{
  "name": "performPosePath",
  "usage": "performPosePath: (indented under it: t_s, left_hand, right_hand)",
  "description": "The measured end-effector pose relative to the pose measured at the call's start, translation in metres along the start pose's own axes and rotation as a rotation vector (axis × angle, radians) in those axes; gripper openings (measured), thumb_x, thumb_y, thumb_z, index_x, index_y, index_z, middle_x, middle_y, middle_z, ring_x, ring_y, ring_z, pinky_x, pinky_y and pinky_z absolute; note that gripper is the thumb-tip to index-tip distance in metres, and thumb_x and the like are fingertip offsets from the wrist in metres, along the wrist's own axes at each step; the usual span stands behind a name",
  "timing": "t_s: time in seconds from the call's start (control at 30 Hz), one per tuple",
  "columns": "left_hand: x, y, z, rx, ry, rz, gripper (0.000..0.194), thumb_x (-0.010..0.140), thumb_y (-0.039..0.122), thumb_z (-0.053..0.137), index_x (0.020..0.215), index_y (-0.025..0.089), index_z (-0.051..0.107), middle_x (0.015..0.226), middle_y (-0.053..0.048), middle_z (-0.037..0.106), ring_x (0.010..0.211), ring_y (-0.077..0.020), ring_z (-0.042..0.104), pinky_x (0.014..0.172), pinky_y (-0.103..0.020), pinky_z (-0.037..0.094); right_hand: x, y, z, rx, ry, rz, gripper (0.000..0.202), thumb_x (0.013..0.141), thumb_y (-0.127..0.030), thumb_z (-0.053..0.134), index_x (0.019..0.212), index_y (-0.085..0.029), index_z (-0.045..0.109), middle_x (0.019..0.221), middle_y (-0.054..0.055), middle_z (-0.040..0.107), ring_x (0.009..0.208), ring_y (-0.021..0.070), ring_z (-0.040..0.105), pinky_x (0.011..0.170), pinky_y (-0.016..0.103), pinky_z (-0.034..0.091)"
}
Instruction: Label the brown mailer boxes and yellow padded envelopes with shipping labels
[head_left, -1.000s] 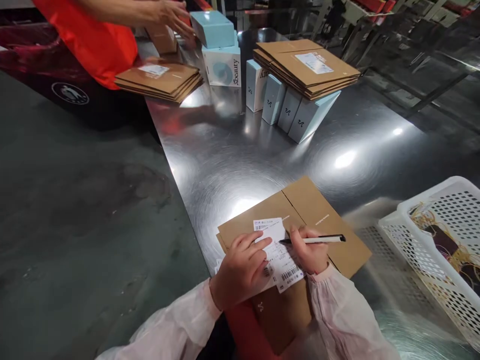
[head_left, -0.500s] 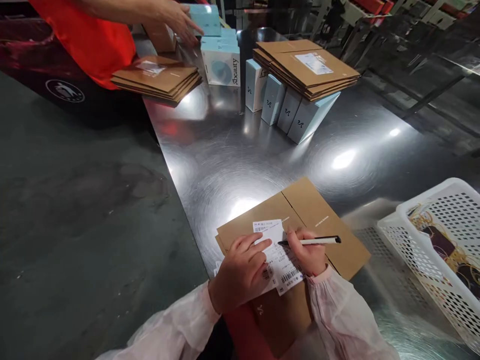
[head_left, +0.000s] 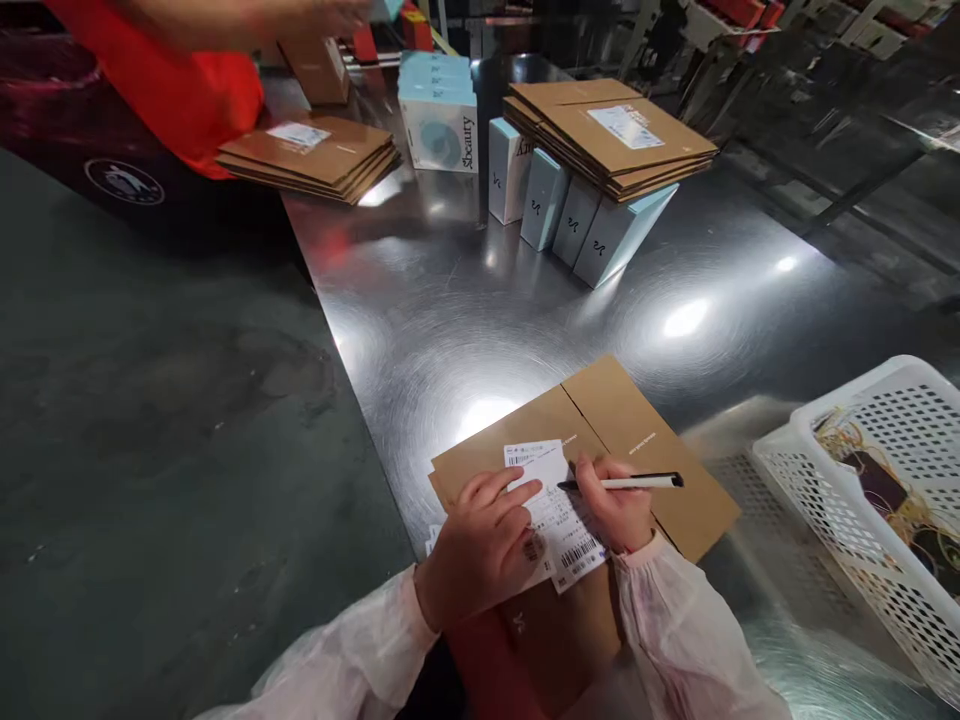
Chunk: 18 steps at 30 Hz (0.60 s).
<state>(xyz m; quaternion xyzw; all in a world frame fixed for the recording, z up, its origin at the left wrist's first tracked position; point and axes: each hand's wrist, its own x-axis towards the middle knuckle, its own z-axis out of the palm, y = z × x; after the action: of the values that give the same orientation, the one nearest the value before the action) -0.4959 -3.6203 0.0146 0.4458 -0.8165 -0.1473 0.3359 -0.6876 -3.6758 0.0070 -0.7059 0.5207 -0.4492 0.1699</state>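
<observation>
My right hand [head_left: 621, 506] grips a black-and-white pen [head_left: 637, 481], its dark tip touching the upper part of a printed label sheet [head_left: 547, 464]. Barcodes and small text cover the sheet, and a second one seems to overlap it. Lying over the left part of the paper, my left hand [head_left: 487, 535] has its fingers stretched out and slightly apart, pressing it down. Beneath the paper lies a flattened brown cardboard box [head_left: 630, 425] at the table's near edge. My palm hides some of the print.
A white perforated basket [head_left: 817, 500] holding yellow bands stands at right. Pale blue boxes [head_left: 544, 200] carry a stack of flat cartons [head_left: 592, 115]. Another carton stack [head_left: 330, 150] and a "beauty" box group [head_left: 439, 125] stand farther back on the metal table [head_left: 420, 290], beside a co-worker's blurred arm [head_left: 247, 20].
The co-worker's hand has moved up and left, lifting a pale blue box off the group at the back. My hands, the pen and the label sheet look nearly unchanged.
</observation>
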Motion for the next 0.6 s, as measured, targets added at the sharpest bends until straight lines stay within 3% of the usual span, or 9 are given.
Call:
performPosePath:
  t_s: [0.1,0.27,0.47,0.6]
  left_hand:
    - [0.001,0.0,0.0,0.005,-0.003,0.002,0.015,0.092,0.009,0.047,0.083,0.019,0.054,0.122,0.0,0.071,0.12,-0.0249,0.059,0.096,-0.041,0.045]
    - [0.0,-0.001,0.001,0.002,0.003,0.009,0.016,0.091,0.009,0.045,0.083,0.02,0.053,0.12,-0.001,0.072,0.12,-0.0253,0.058,0.096,-0.041,0.043]
    - [-0.002,-0.002,0.003,-0.01,0.001,0.008,0.014,0.091,0.008,0.047,0.085,0.02,0.054,0.122,-0.001,0.071,0.122,-0.0251,0.056,0.097,-0.041,0.042]
    - [-0.004,-0.004,0.002,-0.042,0.017,0.04,0.014,0.089,0.007,0.049,0.086,0.019,0.055,0.119,-0.002,0.071,0.121,-0.0247,0.056,0.097,-0.041,0.041]
  right_hand:
    - [0.001,-0.001,0.0,0.008,-0.017,-0.013,0.043,0.088,-0.025,0.056,0.049,-0.021,0.038,0.042,-0.006,0.04,0.04,0.0073,0.037,0.041,0.024,0.031]
    - [0.005,-0.009,0.002,0.071,-0.012,0.1,0.046,0.087,-0.026,0.055,0.047,-0.022,0.032,0.04,-0.007,0.036,0.038,0.0069,0.034,0.039,0.023,0.029]
    - [0.006,-0.01,0.002,0.081,0.043,0.04,0.046,0.084,-0.021,0.056,0.045,-0.022,0.032,0.038,-0.008,0.036,0.035,0.0061,0.034,0.039,0.022,0.028]
    - [0.004,-0.007,-0.001,0.198,0.154,0.208,0.048,0.086,-0.03,0.06,0.045,-0.023,0.035,0.038,-0.007,0.039,0.035,0.0073,0.035,0.039,0.024,0.031]
